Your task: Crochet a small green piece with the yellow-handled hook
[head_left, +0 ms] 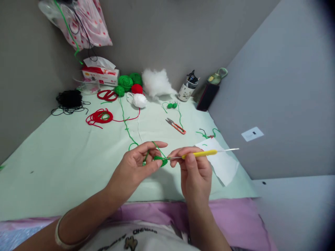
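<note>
My left hand (pixel 142 160) pinches a small green crochet piece (pixel 164 161) between thumb and fingers. Its index finger is stretched out with green yarn (pixel 159 148) running over it. In my right hand (pixel 196 170) is a crochet hook with a yellow handle (pixel 201 153), held almost level. The hook's thin metal tip reaches leftward to the crochet piece and touches its edge; whether a loop sits on it is too small to tell. From the left hand, a green strand (pixel 125 120) leads back across the table to a small green yarn ball (pixel 119 91).
Green, red and white (pixel 139 100) yarn balls stand at the back beside white stuffing (pixel 157 83) and a tissue box (pixel 101 75). Thread snips (pixel 176 126) lie mid-table, red-handled scissors (pixel 107 95) further left. Paper (pixel 222 164) lies by my right hand. A pen cup (pixel 187 90) stands back right.
</note>
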Demonstrator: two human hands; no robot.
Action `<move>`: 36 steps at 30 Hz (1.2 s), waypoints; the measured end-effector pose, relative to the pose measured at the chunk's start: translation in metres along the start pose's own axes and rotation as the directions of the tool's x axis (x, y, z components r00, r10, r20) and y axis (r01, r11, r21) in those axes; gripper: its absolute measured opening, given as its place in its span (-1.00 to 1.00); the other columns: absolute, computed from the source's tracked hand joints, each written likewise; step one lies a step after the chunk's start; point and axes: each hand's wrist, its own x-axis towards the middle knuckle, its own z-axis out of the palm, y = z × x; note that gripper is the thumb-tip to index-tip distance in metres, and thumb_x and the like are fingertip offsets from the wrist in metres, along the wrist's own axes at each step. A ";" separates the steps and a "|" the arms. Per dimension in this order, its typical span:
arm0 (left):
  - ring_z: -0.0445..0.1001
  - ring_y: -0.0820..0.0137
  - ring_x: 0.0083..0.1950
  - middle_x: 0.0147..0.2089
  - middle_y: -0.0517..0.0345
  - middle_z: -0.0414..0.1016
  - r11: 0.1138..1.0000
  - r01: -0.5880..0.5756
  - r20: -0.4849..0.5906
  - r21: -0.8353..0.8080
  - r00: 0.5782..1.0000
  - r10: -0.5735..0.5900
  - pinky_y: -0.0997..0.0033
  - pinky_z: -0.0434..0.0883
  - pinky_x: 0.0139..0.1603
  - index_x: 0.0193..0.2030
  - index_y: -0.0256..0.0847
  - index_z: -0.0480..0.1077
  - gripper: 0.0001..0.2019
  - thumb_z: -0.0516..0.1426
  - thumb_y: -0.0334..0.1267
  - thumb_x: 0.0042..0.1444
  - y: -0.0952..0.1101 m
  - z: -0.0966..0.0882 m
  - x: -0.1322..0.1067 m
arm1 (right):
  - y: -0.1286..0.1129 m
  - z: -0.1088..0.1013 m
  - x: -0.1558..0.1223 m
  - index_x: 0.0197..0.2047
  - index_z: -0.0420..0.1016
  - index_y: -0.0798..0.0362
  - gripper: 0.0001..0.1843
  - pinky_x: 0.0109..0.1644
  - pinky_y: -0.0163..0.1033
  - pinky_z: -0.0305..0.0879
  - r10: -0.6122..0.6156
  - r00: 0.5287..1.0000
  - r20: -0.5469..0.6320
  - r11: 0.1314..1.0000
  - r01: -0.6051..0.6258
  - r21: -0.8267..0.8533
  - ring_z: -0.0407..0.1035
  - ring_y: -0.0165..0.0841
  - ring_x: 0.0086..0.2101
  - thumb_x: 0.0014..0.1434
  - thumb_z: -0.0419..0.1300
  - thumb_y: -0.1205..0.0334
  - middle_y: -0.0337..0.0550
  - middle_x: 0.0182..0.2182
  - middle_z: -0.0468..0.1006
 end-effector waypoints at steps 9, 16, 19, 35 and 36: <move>0.24 0.49 -0.39 -0.33 0.30 0.42 0.964 -0.108 -0.161 0.244 0.976 0.149 0.46 0.29 -0.30 -0.04 0.03 0.69 -0.69 0.33 -0.40 0.10 0.000 0.009 -0.001 | -0.002 -0.004 -0.011 0.08 0.59 -0.02 -0.69 -0.13 -0.15 0.53 -0.375 0.901 0.218 0.819 0.432 -0.377 0.58 -0.28 -0.16 0.43 0.11 0.47 -0.10 -0.16 0.69; 0.32 0.48 -0.30 -0.26 0.27 0.49 0.997 -0.026 -0.064 0.068 0.998 0.030 0.49 0.34 -0.19 0.04 0.09 0.69 -0.69 0.37 -0.30 0.16 0.003 0.002 -0.002 | -0.003 0.000 -0.009 -0.03 0.62 -0.03 -0.72 -0.23 -0.22 0.53 -0.296 0.952 0.083 0.917 0.307 -0.254 0.57 -0.36 -0.26 0.49 0.09 0.40 -0.17 -0.21 0.70; 0.41 0.43 -0.18 -0.24 0.22 0.51 0.996 0.042 0.019 -0.083 0.999 -0.040 0.49 0.37 -0.12 0.03 0.07 0.70 -0.70 0.39 -0.27 0.15 0.003 -0.001 0.000 | -0.003 0.001 -0.007 -0.07 0.64 -0.03 -0.76 -0.23 -0.24 0.53 -0.232 0.972 0.045 0.955 0.236 -0.179 0.57 -0.39 -0.29 0.51 0.11 0.33 -0.19 -0.22 0.70; 0.25 0.54 -0.44 -0.28 0.30 0.51 0.953 -0.178 -0.167 0.244 0.961 0.222 0.45 0.33 -0.27 0.01 0.03 0.68 -0.66 0.36 -0.40 0.11 0.000 0.014 -0.007 | 0.007 -0.004 -0.012 0.09 0.59 -0.01 -0.71 -0.18 -0.12 0.57 -0.510 0.810 0.288 0.630 0.580 -0.516 0.61 -0.25 -0.18 0.44 0.13 0.43 -0.05 -0.16 0.69; 0.28 0.52 -0.41 -0.27 0.29 0.51 0.976 -0.139 -0.159 0.171 0.973 0.166 0.46 0.35 -0.26 0.04 0.03 0.67 -0.64 0.39 -0.37 0.11 0.001 0.014 -0.006 | 0.008 -0.005 -0.014 0.12 0.60 0.00 -0.69 -0.17 -0.13 0.58 -0.533 0.786 0.314 0.571 0.608 -0.552 0.61 -0.25 -0.15 0.42 0.16 0.45 -0.04 -0.11 0.69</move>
